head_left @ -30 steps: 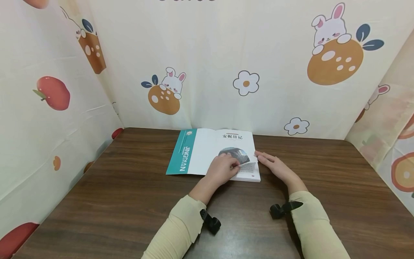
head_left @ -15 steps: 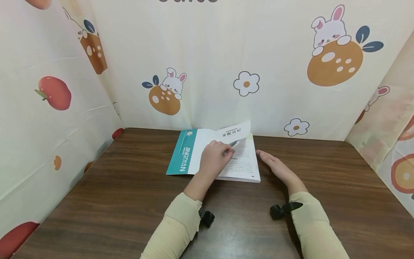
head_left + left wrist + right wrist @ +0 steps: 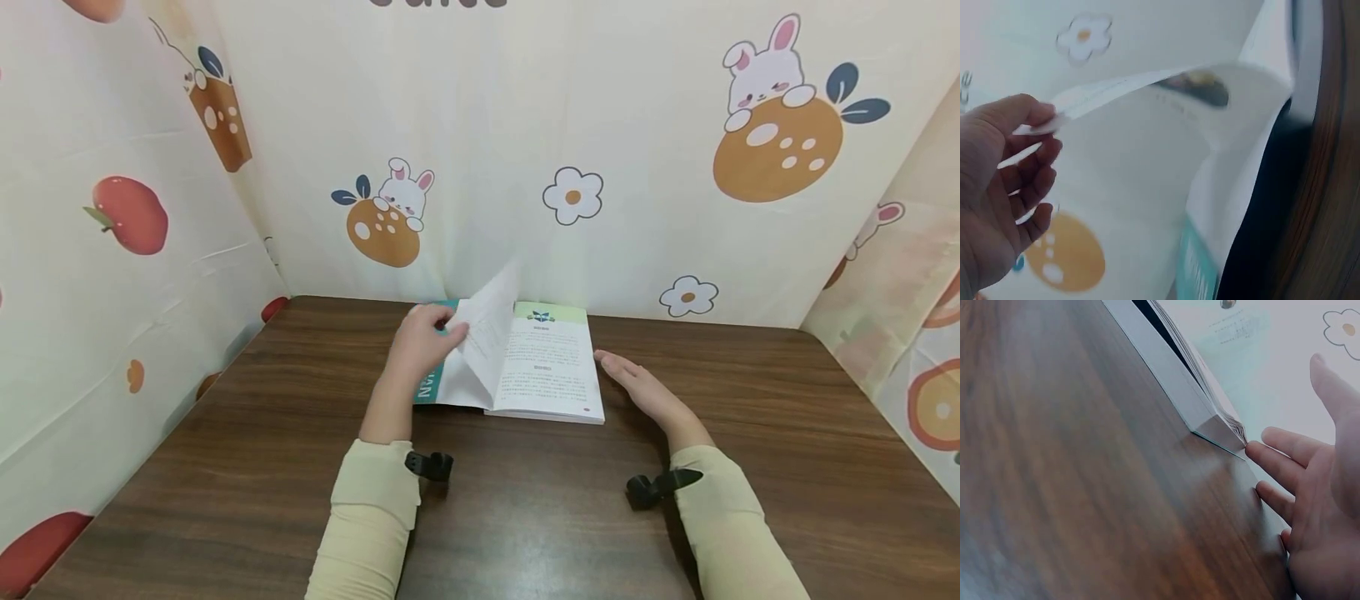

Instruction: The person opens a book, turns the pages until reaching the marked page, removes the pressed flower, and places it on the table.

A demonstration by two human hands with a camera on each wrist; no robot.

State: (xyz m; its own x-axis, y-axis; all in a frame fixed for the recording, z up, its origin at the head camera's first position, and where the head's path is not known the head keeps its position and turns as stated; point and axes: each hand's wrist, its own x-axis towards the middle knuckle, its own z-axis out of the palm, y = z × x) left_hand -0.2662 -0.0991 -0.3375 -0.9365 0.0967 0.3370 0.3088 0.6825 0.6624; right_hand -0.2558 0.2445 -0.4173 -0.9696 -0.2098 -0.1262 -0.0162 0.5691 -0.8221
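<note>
A paperback book lies open on the wooden table, its teal cover flap spread to the left. My left hand pinches the edge of a raised page between thumb and forefinger. In the left wrist view that page curves from the fingertips down to the spine, a printed picture showing on its underside. The right hand lies beside the book's right edge with straight fingers. Seen from the right wrist, the fingertips of this hand are at the corner of the page block.
The dark wooden table reaches back to a pale curtain printed with rabbits, fruit and flowers. More curtain hangs at the left and right sides. A black wrist camera is strapped over each cream sleeve.
My left hand has swung the page up and over to the left, from lying flat on the right to standing above the left side. The right hand has stayed almost still.
</note>
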